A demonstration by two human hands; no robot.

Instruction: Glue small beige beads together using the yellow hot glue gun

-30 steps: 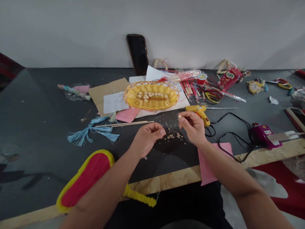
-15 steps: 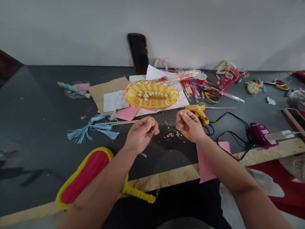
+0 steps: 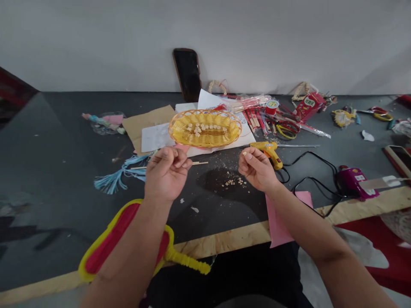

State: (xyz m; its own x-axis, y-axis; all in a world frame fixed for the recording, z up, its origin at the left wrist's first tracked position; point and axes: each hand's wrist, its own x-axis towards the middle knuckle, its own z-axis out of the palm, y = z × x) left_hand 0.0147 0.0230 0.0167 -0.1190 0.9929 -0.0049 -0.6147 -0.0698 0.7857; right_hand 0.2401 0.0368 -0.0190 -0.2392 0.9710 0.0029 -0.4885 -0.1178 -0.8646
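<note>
My right hand (image 3: 258,170) pinches a small pale piece (image 3: 245,153) between thumb and fingertips. To its left, my left hand (image 3: 167,173) is raised with its fingers curled closed; what they hold, if anything, is too small to make out. On the table below and between the hands lie several small cut pale bits (image 3: 233,183) among crumbs. Behind the hands stands a yellow woven basket (image 3: 183,137) with small pale clusters in it. Thin wooden sticks (image 3: 199,163) pass behind my left hand, near a blue tassel (image 3: 112,182).
A yellow glue gun (image 3: 269,149) lies just behind my right hand, its black cord (image 3: 317,156) looping right. Scissors (image 3: 287,129) and packaged sticks are farther back. A phone (image 3: 187,72) leans on the wall. A red and yellow fan-shaped piece (image 3: 111,244) lies under my left forearm.
My left hand has moved left, away from my right hand, and now hides part of the sticks. The right hand keeps its pinch in nearly the same spot.
</note>
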